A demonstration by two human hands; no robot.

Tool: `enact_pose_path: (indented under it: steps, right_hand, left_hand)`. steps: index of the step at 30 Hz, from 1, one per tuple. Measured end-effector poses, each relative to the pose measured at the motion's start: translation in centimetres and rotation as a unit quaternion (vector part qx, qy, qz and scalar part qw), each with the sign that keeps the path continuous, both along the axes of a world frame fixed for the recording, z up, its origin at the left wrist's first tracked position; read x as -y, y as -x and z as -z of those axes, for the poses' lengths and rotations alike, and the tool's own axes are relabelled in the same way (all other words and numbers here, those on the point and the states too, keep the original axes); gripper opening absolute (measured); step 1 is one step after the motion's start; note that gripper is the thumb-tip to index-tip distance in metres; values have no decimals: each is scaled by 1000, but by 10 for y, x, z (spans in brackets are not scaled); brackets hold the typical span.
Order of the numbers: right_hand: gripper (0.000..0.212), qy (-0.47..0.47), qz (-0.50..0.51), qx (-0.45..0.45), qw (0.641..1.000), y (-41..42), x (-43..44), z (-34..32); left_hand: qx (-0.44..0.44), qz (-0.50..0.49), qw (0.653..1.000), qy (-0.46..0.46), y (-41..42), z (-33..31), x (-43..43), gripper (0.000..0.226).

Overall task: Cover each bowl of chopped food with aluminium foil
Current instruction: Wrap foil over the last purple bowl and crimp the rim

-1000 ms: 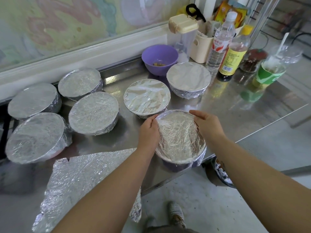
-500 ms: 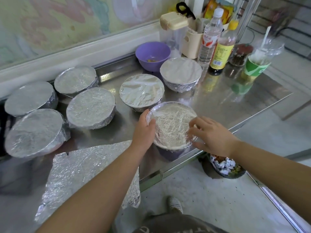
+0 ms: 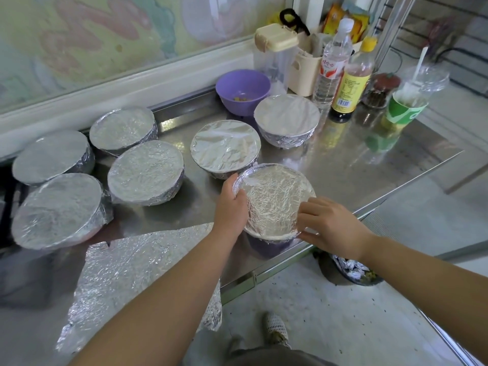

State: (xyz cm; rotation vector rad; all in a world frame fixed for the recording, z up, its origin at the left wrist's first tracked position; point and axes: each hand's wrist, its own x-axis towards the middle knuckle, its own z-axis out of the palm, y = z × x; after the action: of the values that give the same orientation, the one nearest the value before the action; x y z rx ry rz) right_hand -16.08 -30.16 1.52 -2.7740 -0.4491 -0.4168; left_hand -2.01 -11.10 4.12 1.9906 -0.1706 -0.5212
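Note:
A purple bowl with crinkled foil over its top stands at the steel counter's front edge. My left hand grips its left rim, fingers curled over the foil edge. My right hand pinches the foil at the near right rim. Several foil-covered bowls sit behind and to the left, among them one just beyond and one further right. An uncovered purple bowl with a few bits of food stands at the back.
A loose foil sheet lies on the counter's near left and hangs over the edge. Bottles, a green cup and containers crowd the back right. A bowl of foil scraps sits on the floor below the steel counter.
My right hand slid from the far right rim round to the near right rim. My left hand stayed on the left rim. The view moved slightly.

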Motion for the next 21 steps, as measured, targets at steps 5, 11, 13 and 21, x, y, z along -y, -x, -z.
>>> enact_pose_path:
  steps: [5, 11, 13, 21]
  right_hand:
    - [18, 17, 8, 16, 1000, 3, -14, 5]
    - [21, 22, 12, 54, 998, 3, -21, 15]
    - [22, 18, 13, 42, 999, 5, -20, 13]
    - [22, 14, 11, 51, 999, 4, -32, 14]
  left_hand:
    - [-6, -15, 1000, 16, 8, 2, -1, 50]
    - [-3, -20, 1000, 23, 14, 1, 0, 51]
    - [-5, -20, 1000, 23, 15, 2, -1, 51]
    - [-15, -31, 999, 17, 25, 6, -4, 48]
